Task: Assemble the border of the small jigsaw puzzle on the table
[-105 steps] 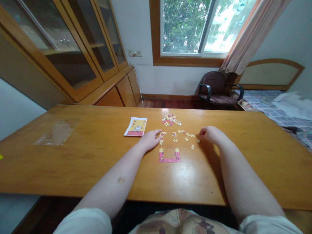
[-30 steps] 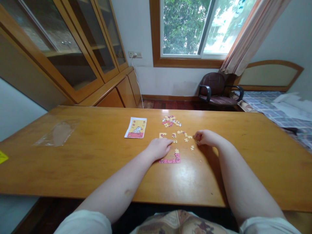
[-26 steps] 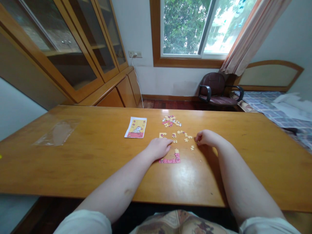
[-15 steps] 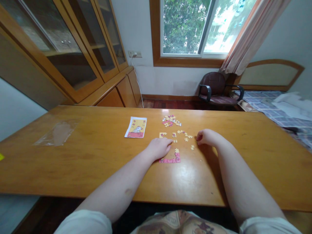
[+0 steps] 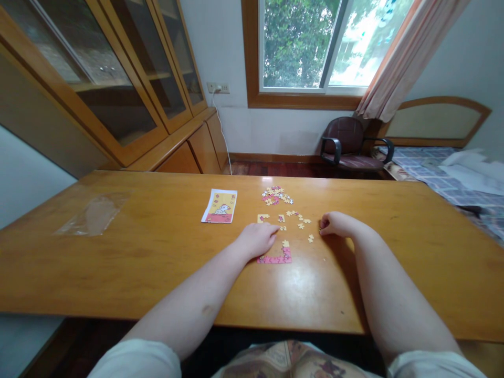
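My left hand (image 5: 259, 240) rests palm down over the left side of a partly joined jigsaw puzzle, fingers stretched out, its fingertips next to a small yellow puzzle piece (image 5: 283, 228). A pink joined border (image 5: 274, 260) lies just below that hand, and a yellow corner section (image 5: 260, 218) shows above it. To the right, my right hand (image 5: 334, 224) is low over the table, fingers pinched on a puzzle piece (image 5: 320, 229), mostly hidden by the fingertips. Several loose yellow pieces (image 5: 301, 226) lie between the two hands.
A heap of mixed pieces (image 5: 275, 195) lies farther back. Left of the puzzle is a picture card (image 5: 219, 206), and a clear plastic bag (image 5: 92, 215) lies at the far left of the wooden table (image 5: 165, 252). An armchair (image 5: 348, 142) stands beyond the table.
My right hand has shifted slightly to the right and a little nearer to me, away from the loose pieces. My left hand has stayed in place.
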The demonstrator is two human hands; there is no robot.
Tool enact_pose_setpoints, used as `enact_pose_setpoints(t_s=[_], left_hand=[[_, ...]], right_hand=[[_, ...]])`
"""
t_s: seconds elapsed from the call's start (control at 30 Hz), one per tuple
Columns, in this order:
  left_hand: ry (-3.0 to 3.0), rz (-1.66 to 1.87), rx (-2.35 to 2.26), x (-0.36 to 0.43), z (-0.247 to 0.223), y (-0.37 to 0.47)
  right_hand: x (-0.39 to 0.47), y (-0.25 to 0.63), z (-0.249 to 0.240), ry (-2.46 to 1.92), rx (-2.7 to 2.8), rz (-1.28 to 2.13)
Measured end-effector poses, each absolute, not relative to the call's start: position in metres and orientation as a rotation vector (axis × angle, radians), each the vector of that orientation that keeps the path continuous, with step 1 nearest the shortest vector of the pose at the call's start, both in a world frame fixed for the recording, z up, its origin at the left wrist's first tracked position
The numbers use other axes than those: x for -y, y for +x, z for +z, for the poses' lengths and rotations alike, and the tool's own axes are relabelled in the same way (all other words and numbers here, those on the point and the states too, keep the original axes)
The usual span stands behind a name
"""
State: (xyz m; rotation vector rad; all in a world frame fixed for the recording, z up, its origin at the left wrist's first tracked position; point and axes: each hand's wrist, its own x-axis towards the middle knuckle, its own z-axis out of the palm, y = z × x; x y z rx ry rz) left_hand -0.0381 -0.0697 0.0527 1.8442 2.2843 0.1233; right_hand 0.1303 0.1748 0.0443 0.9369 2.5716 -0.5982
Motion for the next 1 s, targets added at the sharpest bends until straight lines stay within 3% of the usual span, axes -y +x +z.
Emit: enact_pose_setpoints(t_s=[0.3,0.77,1.0], left_hand=[[1.857,0.127,-2.288,0.069,0.051,-0.039],[1.858,0.126,-2.282,0.069,0.051,-0.039],[1.895,0.098,-2.287,0.069,0.048,-0.038]], right_hand=[[-0.167,0.125,0.050,1.031,-2.575,-0.447],[-0.167,0.127,0.044,0.930,-2.628,-0.537],[-0.155,0.117,0.054,0.998,-2.792,-0.819]])
